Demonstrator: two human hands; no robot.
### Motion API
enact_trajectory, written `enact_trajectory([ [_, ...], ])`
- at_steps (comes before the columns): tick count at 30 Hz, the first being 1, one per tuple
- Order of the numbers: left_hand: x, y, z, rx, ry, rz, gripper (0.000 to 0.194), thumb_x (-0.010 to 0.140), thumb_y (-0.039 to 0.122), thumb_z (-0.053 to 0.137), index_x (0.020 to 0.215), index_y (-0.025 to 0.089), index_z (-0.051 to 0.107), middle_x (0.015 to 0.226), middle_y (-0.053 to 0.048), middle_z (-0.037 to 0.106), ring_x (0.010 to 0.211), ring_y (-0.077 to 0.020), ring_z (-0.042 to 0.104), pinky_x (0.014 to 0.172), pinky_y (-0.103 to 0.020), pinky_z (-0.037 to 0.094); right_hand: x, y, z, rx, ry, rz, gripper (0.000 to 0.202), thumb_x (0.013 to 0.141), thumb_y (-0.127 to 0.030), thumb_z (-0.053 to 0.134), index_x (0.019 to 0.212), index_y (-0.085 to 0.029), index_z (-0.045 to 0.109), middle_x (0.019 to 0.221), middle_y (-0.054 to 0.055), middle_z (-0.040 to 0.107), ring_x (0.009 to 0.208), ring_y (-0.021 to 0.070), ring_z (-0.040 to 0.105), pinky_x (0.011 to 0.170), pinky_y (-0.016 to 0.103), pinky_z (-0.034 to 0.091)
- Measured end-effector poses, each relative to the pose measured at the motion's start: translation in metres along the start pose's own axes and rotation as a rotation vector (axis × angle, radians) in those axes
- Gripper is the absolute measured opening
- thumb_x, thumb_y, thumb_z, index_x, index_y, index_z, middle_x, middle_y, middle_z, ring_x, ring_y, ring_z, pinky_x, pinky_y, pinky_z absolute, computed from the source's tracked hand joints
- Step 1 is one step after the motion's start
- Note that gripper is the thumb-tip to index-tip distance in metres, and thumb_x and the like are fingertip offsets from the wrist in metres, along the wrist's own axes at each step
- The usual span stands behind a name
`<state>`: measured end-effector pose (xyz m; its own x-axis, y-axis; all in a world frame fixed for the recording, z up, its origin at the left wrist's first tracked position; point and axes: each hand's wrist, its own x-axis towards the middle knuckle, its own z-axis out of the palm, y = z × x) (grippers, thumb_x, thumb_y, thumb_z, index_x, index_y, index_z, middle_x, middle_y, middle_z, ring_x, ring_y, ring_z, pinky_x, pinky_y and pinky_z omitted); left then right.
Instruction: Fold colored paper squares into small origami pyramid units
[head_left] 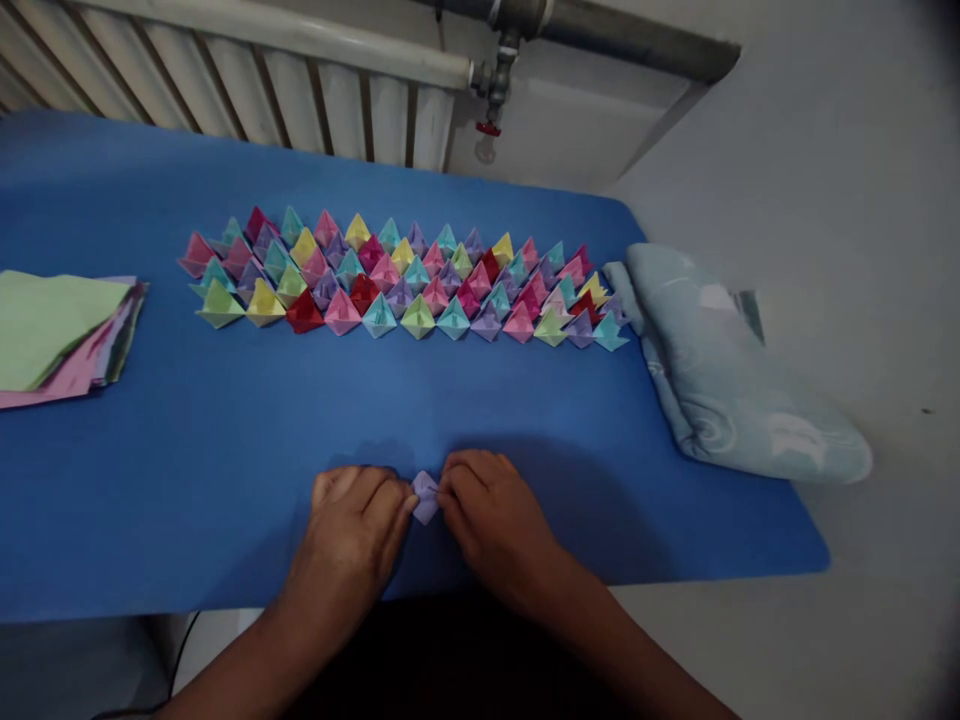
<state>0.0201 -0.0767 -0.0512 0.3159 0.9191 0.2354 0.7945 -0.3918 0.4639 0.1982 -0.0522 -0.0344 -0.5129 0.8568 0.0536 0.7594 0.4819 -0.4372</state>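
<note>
Between my two hands is a small folded piece of purple paper [425, 498], diamond-shaped from above, near the front edge of the blue table. My left hand [352, 520] pinches its left corner between thumb and fingers. On the opposite side, my right hand [491, 515] grips the right corner the same way. My fingers hide both side corners. Farther back, rows of folded paper boats [418, 316] in pink, red, yellow, green, turquoise and purple stand close together across the table.
A stack of coloured paper sheets [60, 330], green on top, lies at the left. The blue table [300, 400] bears a folded grey-green blanket [720, 350] at its right end. Behind it are a white radiator [285, 95] and a pipe with a red-handled valve [489, 129].
</note>
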Motion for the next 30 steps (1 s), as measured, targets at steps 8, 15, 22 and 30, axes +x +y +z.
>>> enact_trajectory([
  [8, 0.001, 0.005, 0.004, 0.078, 0.023, -0.064, 0.027, 0.097, 0.025, 0.040, 0.081, 0.018, 0.062, 0.083, -0.005, 0.062, 0.077, -0.0212, 0.051, 0.073, -0.038, 0.033, 0.008, -0.006, 0.001, -0.075, -0.021, 0.064, 0.019, 0.092, -0.019, 0.045, 0.079, -0.014, 0.059, 0.080, 0.006, 0.061, 0.072, 0.0178, 0.051, 0.066, 0.031, 0.035],
  [15, 0.002, 0.009, 0.005, 0.094, 0.047, -0.107, 0.021, 0.094, 0.022, 0.045, 0.081, 0.020, 0.061, 0.089, -0.006, 0.064, 0.082, -0.0227, 0.052, 0.075, -0.039, 0.033, 0.011, -0.010, -0.002, -0.057, -0.071, 0.173, 0.018, 0.091, -0.021, 0.047, 0.077, -0.015, 0.057, 0.082, 0.005, 0.061, 0.069, 0.0158, 0.051, 0.062, 0.029, 0.035],
  [22, 0.002, 0.011, 0.008, 0.067, 0.093, -0.193, 0.020, 0.093, 0.026, 0.046, 0.080, 0.019, 0.060, 0.100, -0.009, 0.064, 0.090, -0.0252, 0.054, 0.074, -0.039, 0.037, 0.013, -0.012, -0.007, 0.011, -0.070, 0.248, 0.015, 0.090, -0.021, 0.052, 0.075, -0.017, 0.055, 0.082, 0.003, 0.061, 0.064, 0.0120, 0.051, 0.057, 0.025, 0.031],
  [30, 0.002, 0.003, 0.010, 0.018, 0.076, -0.242, 0.010, 0.088, 0.027, 0.051, 0.086, 0.022, 0.059, 0.105, -0.007, 0.064, 0.091, -0.0249, 0.056, 0.076, -0.040, 0.040, 0.012, -0.008, -0.010, 0.105, -0.046, 0.282, 0.012, 0.087, -0.025, 0.060, 0.077, -0.018, 0.056, 0.081, 0.000, 0.058, 0.067, 0.0115, 0.051, 0.060, 0.024, 0.032],
])
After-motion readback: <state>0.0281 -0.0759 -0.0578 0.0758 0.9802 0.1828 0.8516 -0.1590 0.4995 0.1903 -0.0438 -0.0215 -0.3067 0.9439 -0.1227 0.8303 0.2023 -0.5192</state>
